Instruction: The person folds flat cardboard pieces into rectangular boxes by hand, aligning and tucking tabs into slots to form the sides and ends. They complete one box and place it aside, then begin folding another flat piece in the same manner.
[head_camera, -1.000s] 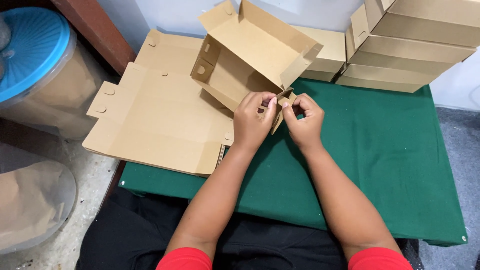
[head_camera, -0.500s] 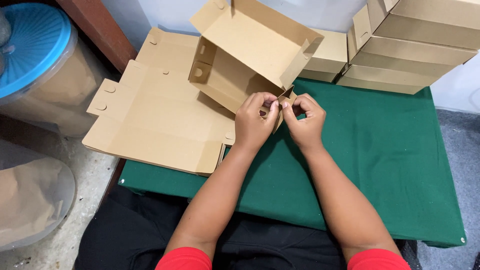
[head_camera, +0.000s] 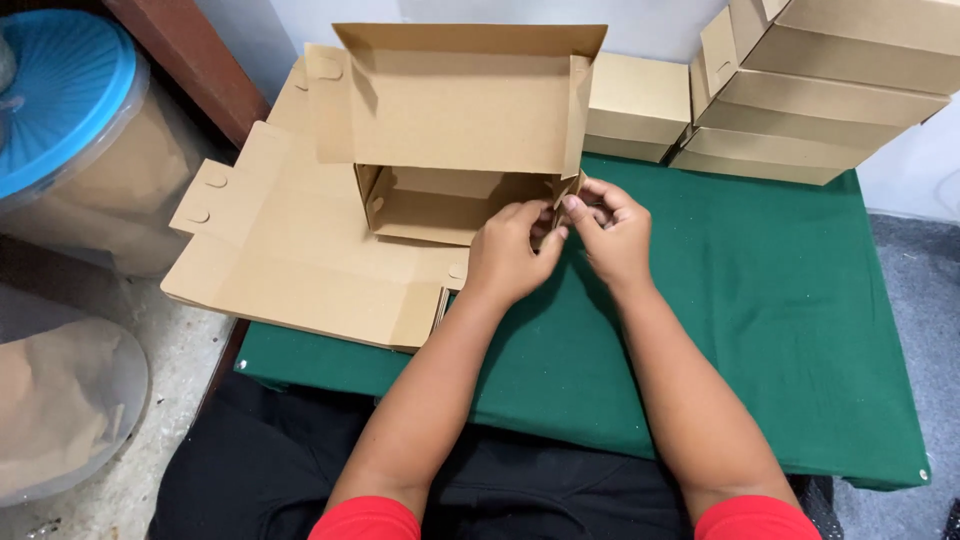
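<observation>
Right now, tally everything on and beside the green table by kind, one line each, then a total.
Half-folded cardboard box, worked by left hand and right hand: 1
Flat cardboard blanks, stack: 1
Finished boxes: at least 4
Green table: 1
Blue-lidded tub: 1
Clear tub: 1
Total: at least 9

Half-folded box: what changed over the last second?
The half-folded box has been turned from a skewed angle to square-on, its open lid flap now upright and facing the camera. The left hand and right hand keep pinching its right front corner. The flat cardboard stack, finished boxes and green table cover stayed put.
</observation>
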